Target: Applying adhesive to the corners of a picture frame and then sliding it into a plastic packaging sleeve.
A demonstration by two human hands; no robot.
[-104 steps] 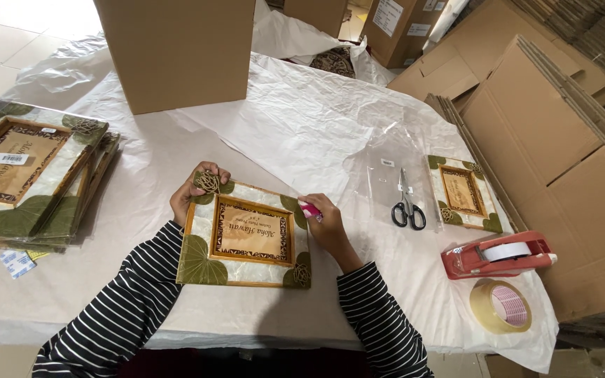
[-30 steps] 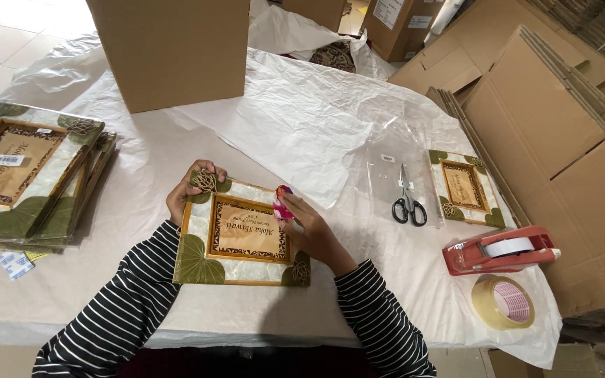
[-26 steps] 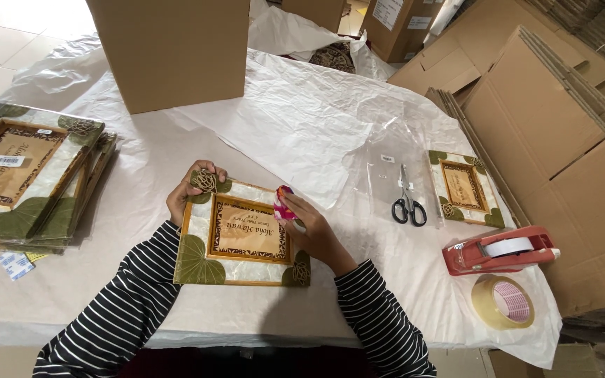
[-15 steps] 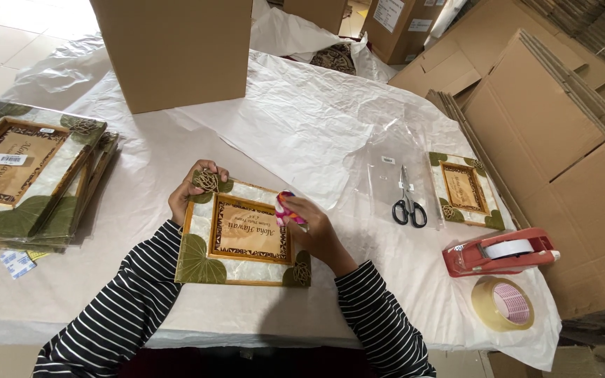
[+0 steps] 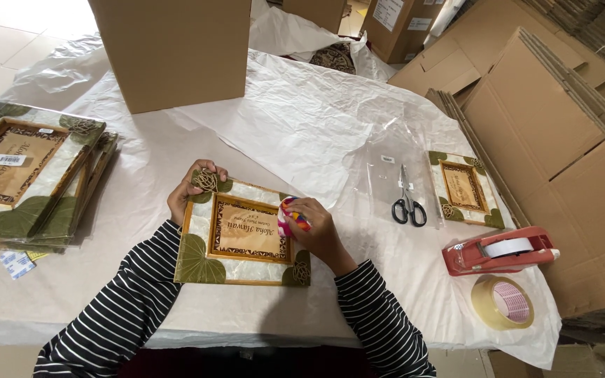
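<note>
Compared with the view half a second earlier, the right hand (image 5: 316, 227) has shifted slightly inward over the picture frame (image 5: 243, 234); the coloured cloth (image 5: 290, 215) in it now sits on the right border of the frame, at the edge of the centre panel. The left hand (image 5: 189, 190) has not moved. The frame lies at the same spot on the worktop (image 5: 141, 154).

Right grip: fingers curled and pressed together around the cloth, which is bunched into a small wad and touches the frame surface. Left grip: fingers closed on the top left corner of the frame, over the round woven ornament, with the thumb under the edge.

The frame lies flat on the white sheet, directly in front of the person, between both striped sleeves.

Around it: a stack of similar frames (image 5: 22, 175) at the left edge, a cardboard box (image 5: 173, 49) behind, scissors (image 5: 406, 203) on a clear plastic bag (image 5: 397, 175), a smaller frame (image 5: 465, 187) just beside them, a red tape dispenser (image 5: 502, 250) and a roll of tape (image 5: 502, 302) to the right.

Most of the cloth is hidden inside the right palm. The left fingertips are hidden behind the frame corner. The stack at the left is cut off by the picture edge.
</note>
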